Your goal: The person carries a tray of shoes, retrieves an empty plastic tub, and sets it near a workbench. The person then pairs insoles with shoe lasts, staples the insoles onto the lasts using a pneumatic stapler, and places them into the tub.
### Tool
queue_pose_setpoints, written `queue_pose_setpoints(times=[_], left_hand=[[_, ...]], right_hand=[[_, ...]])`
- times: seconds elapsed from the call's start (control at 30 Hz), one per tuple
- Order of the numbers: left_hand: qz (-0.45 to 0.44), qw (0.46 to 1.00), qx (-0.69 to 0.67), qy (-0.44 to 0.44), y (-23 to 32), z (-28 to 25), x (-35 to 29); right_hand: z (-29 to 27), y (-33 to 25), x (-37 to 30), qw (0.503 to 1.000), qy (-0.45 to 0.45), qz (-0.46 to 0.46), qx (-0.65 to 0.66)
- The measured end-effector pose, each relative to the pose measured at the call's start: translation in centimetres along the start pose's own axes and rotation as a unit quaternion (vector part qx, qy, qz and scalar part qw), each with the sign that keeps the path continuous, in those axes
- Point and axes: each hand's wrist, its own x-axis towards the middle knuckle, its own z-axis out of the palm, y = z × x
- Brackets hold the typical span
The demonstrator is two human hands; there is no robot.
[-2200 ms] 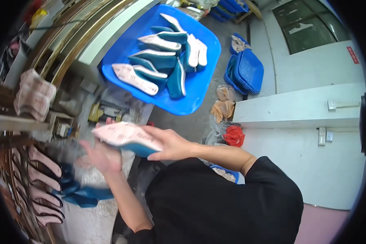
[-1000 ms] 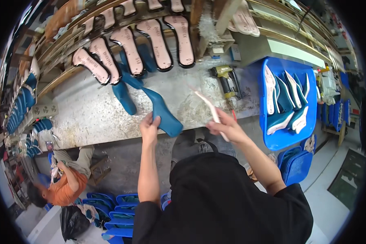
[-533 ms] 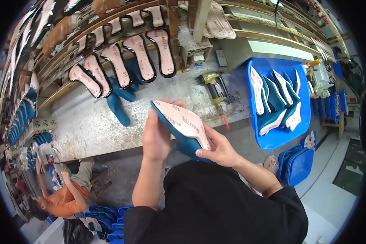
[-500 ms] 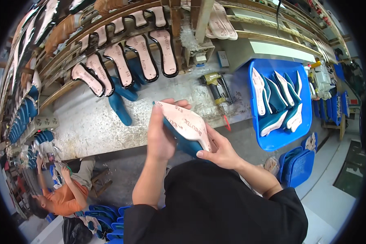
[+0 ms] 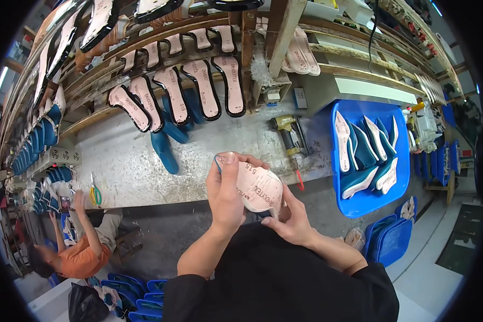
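Note:
Between both hands, above the front of the bench, I hold a teal shoe last with a pink insole board (image 5: 261, 189) on its upturned sole. My left hand (image 5: 225, 199) is closed round its pointed end, the thumb pressed on the board and the fingers behind. My right hand (image 5: 293, 221) grips the narrower heel end, thumb in front. Most of the last's teal body is hidden by the board and hands. Beyond my hands a yellow-green staple gun (image 5: 288, 134) lies on the bench.
A blue tray (image 5: 366, 203) at right holds several teal lasts with pale soles. Black-edged pink insoles (image 5: 199, 88) line the rack behind; a teal last (image 5: 164, 154) lies below them. At left sits a person in orange (image 5: 85, 258), near scissors (image 5: 95, 194) on the metal bench (image 5: 129, 185).
My view has tilted, so the bench appears lower. The last is turned, its sole facing me more squarely, and my left thumb now lies over the board. Scissors now lie by the other person.

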Motion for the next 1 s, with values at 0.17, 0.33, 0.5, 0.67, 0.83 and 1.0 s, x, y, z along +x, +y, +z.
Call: queue_pose_setpoints(times=[0.17, 0.33, 0.5, 0.67, 0.83, 1.0], left_hand=[[-0.021, 0.996, -0.064, 0.063, -1.7, -3.1, 3.3], [-0.058, 0.99, -0.098, 0.084, -2.3, -5.0, 5.0], [-0.048, 0.991, -0.068, 0.106, -3.2, -6.4, 6.1], [-0.02, 0.985, -0.057, 0.165, -1.8, -10.1, 5.4], [0.002, 0.98, 0.056, 0.189, -2.5, -10.3, 7.1], [-0.003, 0.98, 0.117, 0.159, -3.7, -10.1, 7.4]], right_hand=[[-5.7, 5.1, 4.5, 0.988, -0.097, 0.099, 0.069], [-16.3, 25.3, 17.2, 0.915, 0.112, 0.146, -0.358], [-17.5, 28.5, 23.6, 0.818, 0.111, 0.265, -0.498], [-14.2, 21.7, 21.9, 0.919, 0.059, 0.364, -0.141], [-7.0, 4.0, 12.6, 0.924, -0.132, 0.318, 0.163], [-3.6, 1.5, 11.0, 0.908, -0.203, 0.335, 0.15]])
